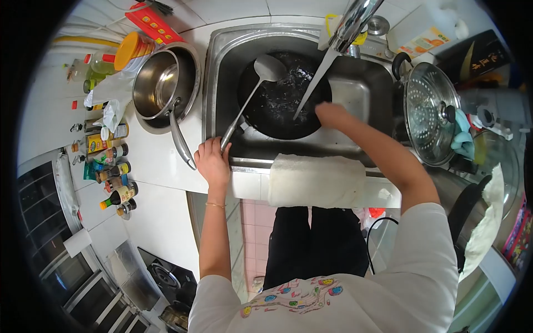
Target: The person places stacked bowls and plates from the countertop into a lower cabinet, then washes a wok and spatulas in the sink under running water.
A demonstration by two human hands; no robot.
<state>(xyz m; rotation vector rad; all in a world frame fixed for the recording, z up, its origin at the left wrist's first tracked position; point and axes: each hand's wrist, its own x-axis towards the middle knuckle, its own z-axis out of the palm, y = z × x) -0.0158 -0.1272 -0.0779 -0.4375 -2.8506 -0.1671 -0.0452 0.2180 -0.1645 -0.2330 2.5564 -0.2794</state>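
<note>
A black wok (286,130) sits in the left part of the steel sink (355,94), with water in it. A stream from the faucet (355,25) falls into the wok. My right hand (331,115) is closed at the wok's right rim; its fingertips are partly hidden. A metal wok spatula (270,67) slants over the wok, its round head above the water. My left hand (212,161), at the sink's left front corner, has the end of the spatula's handle between thumb and fingers. Close beside that hand ends the long handle of a steel saucepan (155,83).
Left of the saucepan stand several sauce bottles (122,193) and an orange-lidded jar (126,50). A folded cloth (316,180) hangs over the sink's front edge. On the right are a glass-lidded pot (430,114) and a drink carton (425,41).
</note>
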